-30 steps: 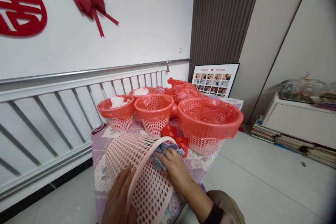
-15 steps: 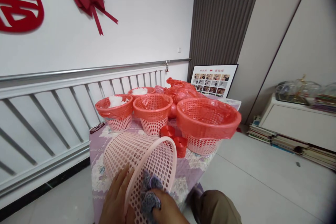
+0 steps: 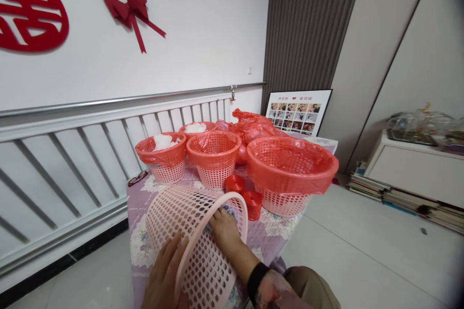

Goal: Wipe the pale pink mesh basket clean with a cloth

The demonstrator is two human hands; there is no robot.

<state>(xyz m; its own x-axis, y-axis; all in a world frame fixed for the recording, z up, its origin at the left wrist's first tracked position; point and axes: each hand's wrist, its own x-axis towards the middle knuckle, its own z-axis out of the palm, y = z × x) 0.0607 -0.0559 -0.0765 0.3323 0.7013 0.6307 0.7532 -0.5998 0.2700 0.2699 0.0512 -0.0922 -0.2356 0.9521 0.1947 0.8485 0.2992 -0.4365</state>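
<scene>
A pink perforated plastic basket (image 3: pixel 214 270) lies on its side at the near part of the table, its mouth turned toward the lower right. My left hand (image 3: pixel 165 270) grips it at the near rim, fingers along the outer wall. Inside the basket, my right hand (image 3: pixel 225 231) presses a grey-blue cloth (image 3: pixel 230 210) against the inner wall; fingers and palm hide most of the cloth. Just right of the rim are two rolls of red ribbon, one upright roll (image 3: pixel 252 205) and another roll (image 3: pixel 235 184) behind it.
Behind stand a large basket (image 3: pixel 290 178) and smaller baskets (image 3: pixel 213 159), lined with red plastic bags; two hold white material. A red plastic bag (image 3: pixel 253 125) sits at the back. Glasses (image 3: pixel 137 178) lie at the left edge of the flowered tablecloth (image 3: pixel 139 227). A radiator (image 3: pixel 65 169) runs along the wall.
My right hand has moved deeper and upward inside the basket with the cloth, now covering most of it. My left hand keeps its hold near the rim. The view has shifted slightly.
</scene>
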